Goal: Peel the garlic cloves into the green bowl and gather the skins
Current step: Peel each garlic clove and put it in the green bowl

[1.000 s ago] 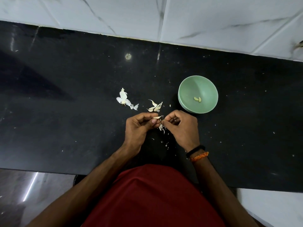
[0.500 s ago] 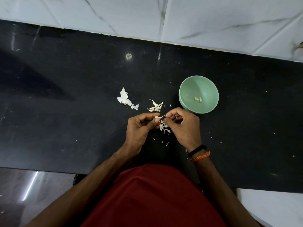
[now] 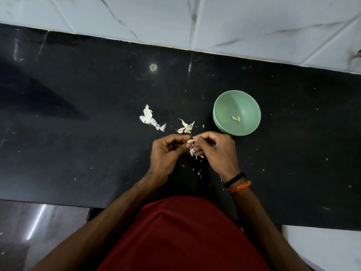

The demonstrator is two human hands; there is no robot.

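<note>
A garlic clove (image 3: 190, 141) was pinched between the left hand (image 3: 166, 153) and the right hand (image 3: 216, 151) — skins (image 3: 192, 151) dangling beneath it. Two peeled cloves (image 3: 236, 118) lay in the green bowl (image 3: 224, 106) just beyond, on the black table (image 3: 78, 133).

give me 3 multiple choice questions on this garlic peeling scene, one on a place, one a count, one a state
1. Where does the green bowl stand, as the person sees it?
A. ahead and right of the hands
B. left of the hands
C. on the floor

2. How many peeled cloves lie in the bowl?
A. none
B. two
C. six

3. What are the hands doing?
A. both lie flat on the counter
B. both pinch one garlic clove
C. one lifts the bowl

Answers:
1 A, the bowl sits just past the right hand.
2 B, two pale cloves show inside.
3 B, the left hand and the right hand meet on the clove, with skin hanging below.
</note>
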